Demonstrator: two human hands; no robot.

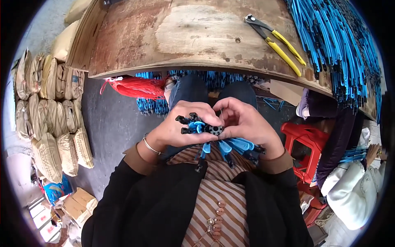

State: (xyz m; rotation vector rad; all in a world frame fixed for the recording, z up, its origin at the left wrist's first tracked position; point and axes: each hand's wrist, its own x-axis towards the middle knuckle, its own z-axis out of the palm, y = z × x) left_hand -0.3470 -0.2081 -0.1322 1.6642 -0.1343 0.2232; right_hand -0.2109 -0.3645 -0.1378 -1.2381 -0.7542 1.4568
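My left hand point(179, 125) is closed around several blue umbrella ribs point(198, 126) whose black plastic ends stick out past the fingers. Between both hands sits a small round black notched hub point(215, 130), touched by my left thumb. More blue ribs point(225, 147) with black joints fan out below the hub toward my lap. My right hand point(247, 119) is closed, thumb and fingers pinched beside the hub. A thin wire point(222, 116) rises by its fingertips; the pinch itself is partly hidden.
Ahead is a worn wooden table point(197, 37) with yellow-handled pliers point(279, 45) and a large pile of blue ribs point(329, 37). A red bundle point(135, 87) lies beneath it. Wrapped brown packages point(47, 115) stack at left. At right are a red stool point(302, 144) and a person's white sleeve point(349, 191).
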